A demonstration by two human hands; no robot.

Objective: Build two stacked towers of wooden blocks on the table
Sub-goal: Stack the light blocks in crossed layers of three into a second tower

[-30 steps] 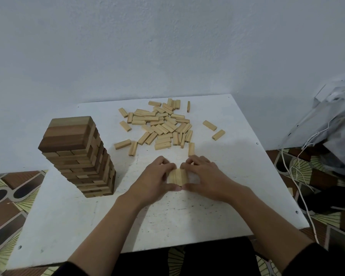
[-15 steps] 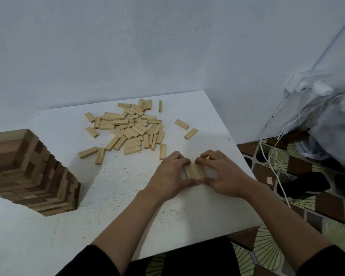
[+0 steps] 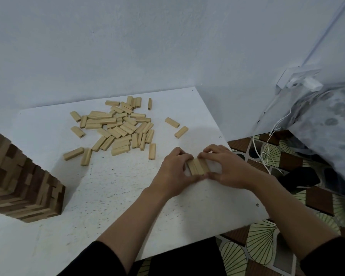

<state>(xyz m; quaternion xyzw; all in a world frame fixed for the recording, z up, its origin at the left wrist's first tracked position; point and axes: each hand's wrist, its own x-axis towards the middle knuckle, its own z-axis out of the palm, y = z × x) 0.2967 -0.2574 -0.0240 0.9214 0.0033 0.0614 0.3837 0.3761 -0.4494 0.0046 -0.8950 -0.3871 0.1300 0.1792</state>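
- The white, speckled table (image 3: 112, 196) stands against a pale blue wall (image 3: 127, 46); patterned floor (image 3: 265, 238) shows at 4 o'clock.
- Near the table's 3 o'clock edge, the left hand (image 3: 172, 172) and right hand (image 3: 229, 168) curl round a short row of blocks (image 3: 197, 166), pinching it from either side. It looks three blocks wide, though the fingers hide part of it.
- Loose blocks (image 3: 120, 124) lie scattered at 12 o'clock.
- A tower (image 3: 18, 180) of dark and light wood stands at 9 o'clock, cut off by the frame.
- White cables (image 3: 267, 148) trail at 2 o'clock.
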